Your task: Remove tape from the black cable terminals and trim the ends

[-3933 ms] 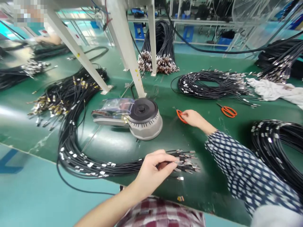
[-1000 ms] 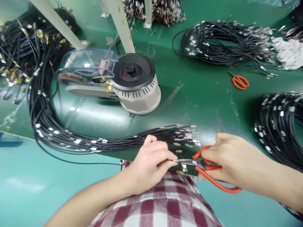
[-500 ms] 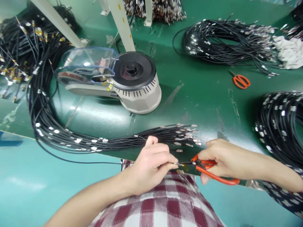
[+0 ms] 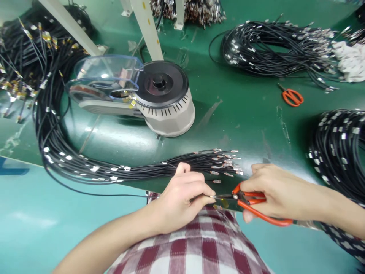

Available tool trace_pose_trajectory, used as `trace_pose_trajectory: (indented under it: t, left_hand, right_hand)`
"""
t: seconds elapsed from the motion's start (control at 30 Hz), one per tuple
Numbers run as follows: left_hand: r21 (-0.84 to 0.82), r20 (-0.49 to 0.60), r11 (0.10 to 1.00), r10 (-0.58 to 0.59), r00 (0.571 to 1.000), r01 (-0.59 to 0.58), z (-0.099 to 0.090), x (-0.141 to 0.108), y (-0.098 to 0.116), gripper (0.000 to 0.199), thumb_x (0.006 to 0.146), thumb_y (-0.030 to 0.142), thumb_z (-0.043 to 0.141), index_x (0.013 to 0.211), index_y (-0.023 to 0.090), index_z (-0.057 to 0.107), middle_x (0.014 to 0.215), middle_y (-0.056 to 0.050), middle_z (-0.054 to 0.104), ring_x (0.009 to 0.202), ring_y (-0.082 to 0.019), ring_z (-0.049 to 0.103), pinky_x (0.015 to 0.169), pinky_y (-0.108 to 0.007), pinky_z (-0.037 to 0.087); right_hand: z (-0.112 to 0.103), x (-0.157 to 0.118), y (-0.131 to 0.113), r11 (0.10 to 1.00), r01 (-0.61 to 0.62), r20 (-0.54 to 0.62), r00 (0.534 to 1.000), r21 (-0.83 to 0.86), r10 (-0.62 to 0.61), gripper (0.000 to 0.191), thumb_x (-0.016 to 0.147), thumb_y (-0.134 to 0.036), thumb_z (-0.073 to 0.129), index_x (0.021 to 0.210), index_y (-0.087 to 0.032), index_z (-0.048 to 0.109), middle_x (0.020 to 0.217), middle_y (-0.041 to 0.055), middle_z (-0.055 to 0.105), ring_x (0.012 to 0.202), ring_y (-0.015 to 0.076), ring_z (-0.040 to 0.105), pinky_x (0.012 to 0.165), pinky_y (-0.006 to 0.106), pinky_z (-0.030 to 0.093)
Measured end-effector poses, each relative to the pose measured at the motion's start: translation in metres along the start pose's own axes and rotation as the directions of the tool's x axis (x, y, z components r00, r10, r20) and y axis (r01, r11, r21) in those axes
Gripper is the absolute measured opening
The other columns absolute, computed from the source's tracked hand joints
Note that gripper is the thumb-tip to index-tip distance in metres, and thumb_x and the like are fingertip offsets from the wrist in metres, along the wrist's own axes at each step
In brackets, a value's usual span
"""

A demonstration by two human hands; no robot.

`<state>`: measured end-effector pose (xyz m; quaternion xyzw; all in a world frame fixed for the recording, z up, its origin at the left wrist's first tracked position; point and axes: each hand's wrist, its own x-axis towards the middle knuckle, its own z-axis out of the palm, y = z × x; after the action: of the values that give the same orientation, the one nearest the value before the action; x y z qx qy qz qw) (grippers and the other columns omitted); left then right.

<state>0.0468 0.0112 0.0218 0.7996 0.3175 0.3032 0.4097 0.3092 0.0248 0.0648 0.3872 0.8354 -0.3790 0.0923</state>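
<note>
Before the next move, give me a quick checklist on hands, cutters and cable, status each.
1. Left hand has the single cable near its end: ok, pinched between thumb and forefinger.
2. Right hand on the cutters: ok, around the orange handles.
3. Cutter tips well away from left fingertips: not ok, they are right beside them.
4. What sits between the blades: cannot tell, too small.
5. Spare scissors away from both hands: ok, on the green table.
6. Grey machine apart from both hands: ok.
</note>
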Motion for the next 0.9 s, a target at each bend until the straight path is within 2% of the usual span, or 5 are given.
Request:
trace_pose_trajectory:
  t: [0.17, 0.3, 0.63, 0.83, 0.9]
  left_hand:
    - [0.012, 0.03, 0.999, -0.041, 0.999, 0.04, -0.002, 0.001, 0.003, 0.015, 0.092, 0.013, 0.061, 0.078, 0.016, 0.066, 0.062, 0.004, 0.06, 0.058, -0.009, 0.052, 0.074, -0.032, 0.03]
    - [0.029, 0.027, 0.999, -0.038, 0.999, 0.037, -0.002, 0.001, 0.004, 0.016, 0.091, 0.012, 0.061, 0.077, 0.016, 0.066, 0.061, 0.004, 0.058, 0.058, -0.009, 0.051, 0.074, -0.032, 0.029]
    - [0.028, 0.009, 1.0, 0.009, 1.0, -0.009, 0.002, -0.003, 0.0, 0.015, 0.093, 0.014, 0.059, 0.08, 0.017, 0.065, 0.061, 0.004, 0.06, 0.057, -0.01, 0.05, 0.074, -0.034, 0.031]
    - [0.039, -0.002, 0.999, 0.025, 1.0, -0.025, 0.004, -0.004, -0.003, 0.013, 0.093, 0.014, 0.06, 0.081, 0.018, 0.065, 0.06, 0.005, 0.058, 0.057, -0.01, 0.05, 0.074, -0.034, 0.031]
    - [0.037, 0.004, 0.999, 0.015, 1.0, -0.015, 0.004, -0.004, -0.003, 0.014, 0.093, 0.015, 0.06, 0.081, 0.018, 0.065, 0.061, 0.004, 0.059, 0.057, -0.01, 0.05, 0.074, -0.034, 0.03]
  right_hand:
    - [-0.002, -0.005, -0.008, 0.995, -0.042, -0.016, 0.999, -0.089, 0.041, 0.038, 0.089, -0.048, 0.063, 0.061, -0.022, 0.06, 0.048, -0.0031, 0.057, 0.052, 0.0139, 0.042, 0.059, 0.027, 0.028]
    - [-0.001, -0.005, -0.014, 0.997, -0.06, -0.039, 0.997, -0.038, 0.059, 0.033, 0.085, -0.045, 0.069, 0.062, -0.023, 0.062, 0.051, -0.0048, 0.061, 0.051, 0.0131, 0.042, 0.057, 0.026, 0.028]
    - [0.001, 0.001, -0.007, 0.961, -0.161, 0.201, 0.973, 0.226, 0.116, 0.028, 0.088, -0.033, 0.065, 0.063, -0.021, 0.062, 0.055, -0.0061, 0.061, 0.051, 0.01, 0.042, 0.05, 0.024, 0.026]
    - [0.014, 0.005, 0.007, 0.879, -0.231, 0.331, 0.939, 0.417, 0.09, 0.049, 0.085, -0.055, 0.065, 0.057, -0.019, 0.048, 0.047, -0.0092, 0.037, 0.046, 0.0078, 0.025, 0.044, 0.022, 0.021]
    - [0.013, 0.004, 0.007, 0.915, -0.181, 0.267, 0.96, 0.361, 0.085, 0.05, 0.084, -0.056, 0.065, 0.057, -0.019, 0.048, 0.047, -0.0088, 0.037, 0.046, 0.0079, 0.027, 0.044, 0.022, 0.022]
